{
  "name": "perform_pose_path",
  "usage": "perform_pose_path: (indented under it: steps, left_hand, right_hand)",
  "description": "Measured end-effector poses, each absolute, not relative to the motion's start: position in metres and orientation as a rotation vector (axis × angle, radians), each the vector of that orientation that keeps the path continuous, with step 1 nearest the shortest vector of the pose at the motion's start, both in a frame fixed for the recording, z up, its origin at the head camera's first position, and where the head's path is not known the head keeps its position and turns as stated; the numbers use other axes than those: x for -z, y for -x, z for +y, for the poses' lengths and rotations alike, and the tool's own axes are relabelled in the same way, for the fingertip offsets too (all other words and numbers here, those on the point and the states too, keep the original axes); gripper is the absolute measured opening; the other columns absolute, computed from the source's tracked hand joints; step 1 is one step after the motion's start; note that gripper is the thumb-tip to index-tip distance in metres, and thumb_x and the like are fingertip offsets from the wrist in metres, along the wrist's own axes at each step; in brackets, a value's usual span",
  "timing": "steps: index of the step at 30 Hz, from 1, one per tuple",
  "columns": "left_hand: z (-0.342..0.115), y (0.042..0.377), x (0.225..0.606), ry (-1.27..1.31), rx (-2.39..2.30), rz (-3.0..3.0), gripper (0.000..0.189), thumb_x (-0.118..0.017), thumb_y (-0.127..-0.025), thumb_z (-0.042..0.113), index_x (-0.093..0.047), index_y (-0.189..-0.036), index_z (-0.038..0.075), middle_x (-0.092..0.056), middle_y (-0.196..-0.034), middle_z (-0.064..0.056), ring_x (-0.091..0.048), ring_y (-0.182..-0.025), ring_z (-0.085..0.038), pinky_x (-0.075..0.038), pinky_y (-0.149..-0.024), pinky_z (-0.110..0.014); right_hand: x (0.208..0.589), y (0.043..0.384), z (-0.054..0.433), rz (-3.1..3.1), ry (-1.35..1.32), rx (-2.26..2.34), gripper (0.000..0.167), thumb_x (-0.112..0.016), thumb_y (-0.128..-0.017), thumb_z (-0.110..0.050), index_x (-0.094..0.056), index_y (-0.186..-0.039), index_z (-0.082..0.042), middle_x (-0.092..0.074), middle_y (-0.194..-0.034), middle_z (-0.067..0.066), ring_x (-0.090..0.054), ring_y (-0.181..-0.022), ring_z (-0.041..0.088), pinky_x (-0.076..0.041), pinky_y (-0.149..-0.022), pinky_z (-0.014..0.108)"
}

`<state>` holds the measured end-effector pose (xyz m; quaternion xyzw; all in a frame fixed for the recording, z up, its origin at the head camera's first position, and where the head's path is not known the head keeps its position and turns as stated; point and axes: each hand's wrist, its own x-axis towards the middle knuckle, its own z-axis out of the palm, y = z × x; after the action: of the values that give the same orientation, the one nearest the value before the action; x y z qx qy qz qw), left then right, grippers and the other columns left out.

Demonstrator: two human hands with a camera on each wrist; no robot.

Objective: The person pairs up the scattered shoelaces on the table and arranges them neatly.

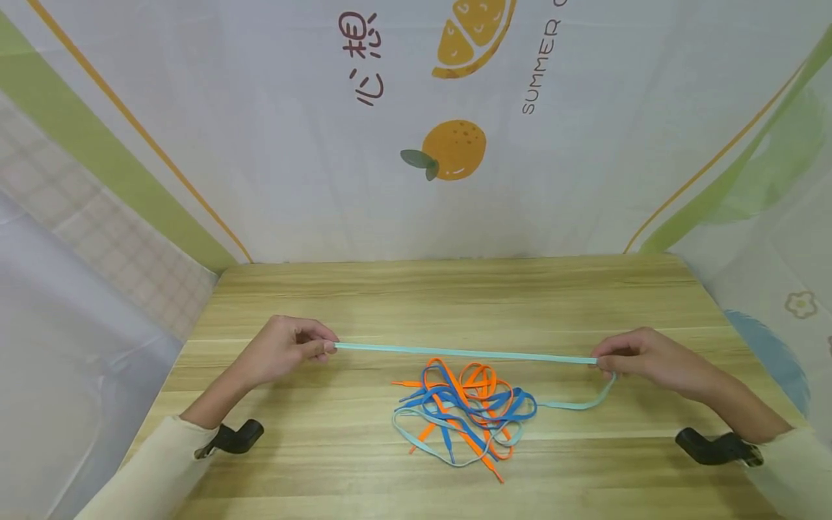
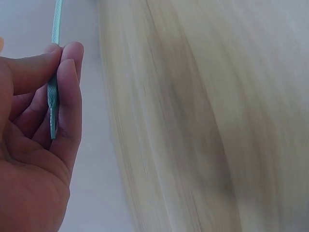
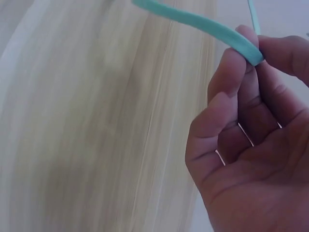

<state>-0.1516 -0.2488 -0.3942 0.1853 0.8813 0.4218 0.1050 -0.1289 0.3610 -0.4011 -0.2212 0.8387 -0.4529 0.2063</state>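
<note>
A mint-green shoelace [image 1: 468, 353] runs nearly straight between the two hands above the table. My left hand [image 1: 286, 350] pinches it near one end; in the left wrist view its tip [image 2: 53, 123] lies along the fingers below the thumb. On the other side my right hand [image 1: 640, 360] pinches the lace between thumb and fingertips. From there the rest of the mint lace [image 3: 203, 25] bends away and curves down toward the table. Between the hands lies a tangled pile of orange laces [image 1: 477, 451], blue laces [image 1: 523, 415] and pale mint lace [image 1: 416, 437].
The wooden table [image 1: 312, 462] has light, striped grain. Behind it hangs a white cloth [image 1: 292, 180] printed with oranges and lettering, and more cloth covers both sides. Black camera mounts [image 1: 240, 437] sit at both wrists.
</note>
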Motion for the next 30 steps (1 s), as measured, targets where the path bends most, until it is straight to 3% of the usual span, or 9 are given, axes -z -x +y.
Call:
perform_pose_path:
  steps: [10,19,23,30]
  left_hand:
    - [-0.260,0.154,0.394,-0.511,-1.235,2.616,0.011,-0.077,-0.104,0.008,-0.082,-0.109,-0.001,-0.079,-0.089,-0.010,-0.078,-0.084,-0.031,-0.064,-0.077,-0.044]
    - [-0.270,0.157,0.394,-0.466,-1.227,2.624,0.010,-0.076,-0.105,0.008,-0.082,-0.108,0.001,-0.080,-0.095,-0.011,-0.078,-0.086,-0.030,-0.064,-0.076,-0.041]
    - [-0.274,0.158,0.394,-0.442,-1.232,2.620,0.010,-0.077,-0.104,0.009,-0.082,-0.107,0.001,-0.080,-0.095,-0.011,-0.078,-0.086,-0.030,-0.065,-0.077,-0.041]
    - [-0.279,0.160,0.395,-0.428,-1.234,2.615,0.011,-0.077,-0.104,0.008,-0.082,-0.109,0.000,-0.079,-0.093,-0.011,-0.079,-0.086,-0.030,-0.065,-0.075,-0.039]
  right_hand:
    - [0.403,0.131,0.389,2.353,0.591,1.284,0.023,-0.055,-0.114,-0.002,-0.073,-0.121,0.011,-0.075,-0.100,0.008,-0.069,-0.091,0.020,-0.056,-0.083,0.027]
    - [0.403,0.131,0.411,2.459,0.447,1.214,0.029,-0.054,-0.116,-0.007,-0.071,-0.130,0.012,-0.077,-0.104,0.007,-0.072,-0.096,0.018,-0.050,-0.086,0.018]
    - [0.403,0.131,0.418,2.474,0.413,1.226,0.028,-0.055,-0.116,-0.007,-0.072,-0.128,0.012,-0.077,-0.105,0.008,-0.071,-0.095,0.020,-0.053,-0.084,0.022]
    - [0.409,0.134,0.437,2.477,0.339,1.238,0.029,-0.055,-0.115,-0.006,-0.072,-0.132,0.011,-0.077,-0.119,-0.010,-0.073,-0.104,0.010,-0.054,-0.085,0.020]
